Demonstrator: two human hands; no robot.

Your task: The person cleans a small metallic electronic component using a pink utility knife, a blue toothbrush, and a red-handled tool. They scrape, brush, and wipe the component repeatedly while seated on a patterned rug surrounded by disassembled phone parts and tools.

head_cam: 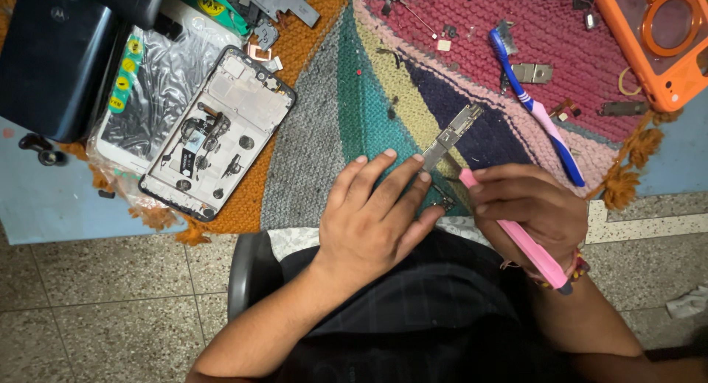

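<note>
Pink tool [516,232], blue-and-pink toothbrush [542,117], orange phone case [656,40], multicoloured striped knitted mat [332,117].
</note>
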